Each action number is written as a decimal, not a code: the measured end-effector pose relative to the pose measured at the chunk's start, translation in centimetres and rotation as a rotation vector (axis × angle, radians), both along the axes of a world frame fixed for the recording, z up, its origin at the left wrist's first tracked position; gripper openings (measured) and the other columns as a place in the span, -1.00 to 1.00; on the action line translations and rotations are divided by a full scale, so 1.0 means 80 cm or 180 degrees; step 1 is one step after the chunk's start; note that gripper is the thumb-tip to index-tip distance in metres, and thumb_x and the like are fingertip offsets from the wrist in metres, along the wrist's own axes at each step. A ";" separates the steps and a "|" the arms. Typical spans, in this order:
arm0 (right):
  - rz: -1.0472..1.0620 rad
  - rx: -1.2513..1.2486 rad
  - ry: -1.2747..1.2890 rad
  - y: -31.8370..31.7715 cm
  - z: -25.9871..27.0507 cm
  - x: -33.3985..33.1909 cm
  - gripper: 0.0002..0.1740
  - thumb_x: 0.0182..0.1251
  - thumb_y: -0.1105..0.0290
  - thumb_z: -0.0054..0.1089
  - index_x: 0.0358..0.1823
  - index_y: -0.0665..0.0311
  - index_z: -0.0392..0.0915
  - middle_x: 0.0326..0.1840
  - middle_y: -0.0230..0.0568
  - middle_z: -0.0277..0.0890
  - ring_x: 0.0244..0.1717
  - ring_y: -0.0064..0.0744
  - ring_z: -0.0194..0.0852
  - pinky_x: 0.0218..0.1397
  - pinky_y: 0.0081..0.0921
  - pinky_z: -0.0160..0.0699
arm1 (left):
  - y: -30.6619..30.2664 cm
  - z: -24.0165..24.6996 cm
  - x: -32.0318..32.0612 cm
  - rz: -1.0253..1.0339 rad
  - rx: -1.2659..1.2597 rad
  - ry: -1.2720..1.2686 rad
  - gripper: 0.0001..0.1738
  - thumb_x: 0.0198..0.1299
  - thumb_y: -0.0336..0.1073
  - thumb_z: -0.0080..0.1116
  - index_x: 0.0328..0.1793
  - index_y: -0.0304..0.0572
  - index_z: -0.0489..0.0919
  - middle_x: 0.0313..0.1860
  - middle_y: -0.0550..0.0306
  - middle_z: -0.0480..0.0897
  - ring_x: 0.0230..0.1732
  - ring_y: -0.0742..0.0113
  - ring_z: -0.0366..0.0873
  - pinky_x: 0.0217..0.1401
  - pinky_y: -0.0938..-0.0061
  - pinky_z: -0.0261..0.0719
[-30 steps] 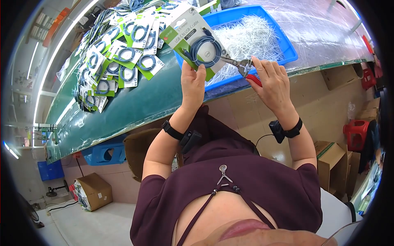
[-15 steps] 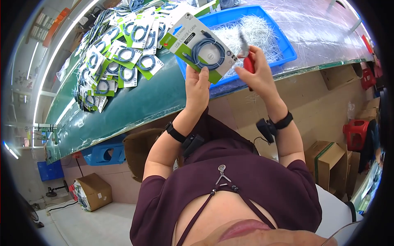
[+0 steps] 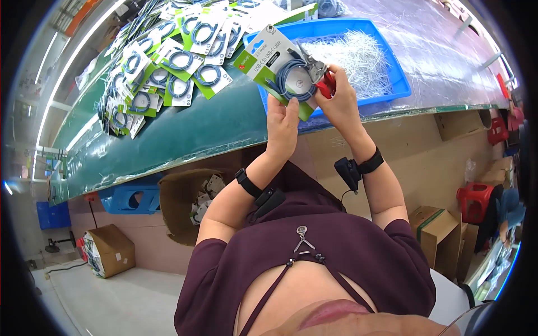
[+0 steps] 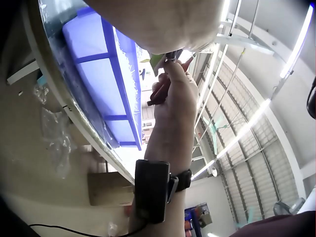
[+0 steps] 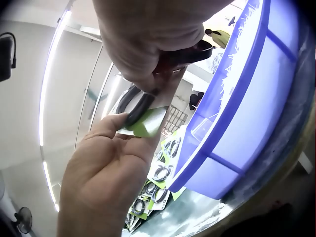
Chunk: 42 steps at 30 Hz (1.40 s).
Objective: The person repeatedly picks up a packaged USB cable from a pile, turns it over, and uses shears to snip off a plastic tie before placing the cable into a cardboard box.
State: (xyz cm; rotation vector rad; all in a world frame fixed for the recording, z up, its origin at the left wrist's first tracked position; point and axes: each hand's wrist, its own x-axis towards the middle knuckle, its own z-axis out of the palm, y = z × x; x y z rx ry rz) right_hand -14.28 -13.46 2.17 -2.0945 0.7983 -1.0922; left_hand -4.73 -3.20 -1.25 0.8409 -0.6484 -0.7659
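Note:
My left hand [image 3: 283, 126] holds a carded USB-C cable [image 3: 263, 63] by its lower edge, thumb on the front. On the white and green card a blue-grey cable lies coiled, its print facing up. In my right hand [image 3: 341, 103] is a pair of cutters [image 3: 327, 87] with red handles; their metal jaws overlap the right side of the card beside the coil. The right wrist view shows the left hand [image 5: 111, 173] pinching the card [image 5: 150, 123] under the cutters' handle [image 5: 177, 59]. In the left wrist view, the right hand [image 4: 177, 89] grips the red handles.
Behind the hands a blue tray [image 3: 404, 84] holds a heap of thin white strips [image 3: 358, 64]. Many carded cables [image 3: 179, 59] are piled on the green table [image 3: 168, 134] at left. Below the table edge stands an open cardboard box [image 3: 174, 207] with white pieces inside.
The cutters were at the card's lower right edge, swung clear of it, and now lie over its right side. My left hand still holds the card. The head view has shifted slightly.

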 end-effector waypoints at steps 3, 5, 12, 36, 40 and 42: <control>0.0049 0.0252 -0.0116 0.008 0.008 0.017 -0.43 0.10 0.55 0.29 0.18 0.33 0.34 -0.11 0.00 0.61 -0.12 -0.25 0.65 -0.03 -0.41 0.59 | 0.009 -0.001 0.009 0.0093 -0.0088 0.0116 -0.57 0.43 -0.48 -0.15 0.39 -0.23 0.16 0.25 0.12 0.39 0.20 0.46 0.38 0.26 0.48 0.40; 0.0190 0.0059 -0.0069 0.014 0.008 0.027 -0.43 0.10 0.55 0.28 0.19 0.33 0.34 -0.11 -0.02 0.60 -0.12 -0.26 0.64 -0.03 -0.43 0.58 | 0.015 -0.002 0.019 0.0182 -0.0148 0.0179 -0.57 0.43 -0.48 -0.15 0.39 -0.23 0.15 0.25 0.12 0.39 0.20 0.46 0.38 0.26 0.48 0.40; 0.0445 -0.0357 0.0153 0.034 0.002 0.054 -0.45 0.12 0.55 0.27 0.19 0.32 0.35 -0.13 -0.12 0.58 -0.12 -0.39 0.59 -0.01 -0.49 0.55 | 0.046 -0.007 0.037 0.0429 -0.0165 0.0342 -0.55 0.42 -0.48 -0.14 0.40 -0.23 0.16 0.24 0.12 0.37 0.23 0.45 0.35 0.31 0.48 0.33; 0.0939 -0.0339 0.0816 0.067 0.007 0.065 -0.50 0.09 0.54 0.30 0.12 0.38 0.45 -0.23 -0.24 0.55 -0.22 -0.51 0.51 -0.06 -0.53 0.53 | 0.094 -0.045 0.031 0.0764 -0.0447 0.0388 -0.56 0.41 -0.42 -0.09 0.36 -0.28 0.16 0.21 0.09 0.36 0.17 0.44 0.34 0.27 0.51 0.34; 0.0814 -0.0165 0.0795 0.066 0.006 0.064 -0.56 0.13 0.51 0.30 0.08 0.39 0.47 -0.24 -0.26 0.55 -0.24 -0.55 0.49 -0.07 -0.56 0.52 | 0.095 -0.041 0.032 0.0582 -0.0485 0.0703 -0.57 0.43 -0.42 -0.10 0.37 -0.24 0.15 0.21 0.11 0.37 0.19 0.44 0.37 0.25 0.49 0.40; 0.0826 0.0057 0.0821 0.052 0.006 0.066 -0.56 0.14 0.50 0.30 0.07 0.38 0.46 -0.22 -0.27 0.56 -0.24 -0.56 0.50 -0.08 -0.58 0.52 | 0.099 -0.033 0.040 0.0520 -0.0553 0.0886 -0.57 0.44 -0.42 -0.11 0.37 -0.22 0.14 0.21 0.11 0.37 0.20 0.43 0.37 0.26 0.46 0.42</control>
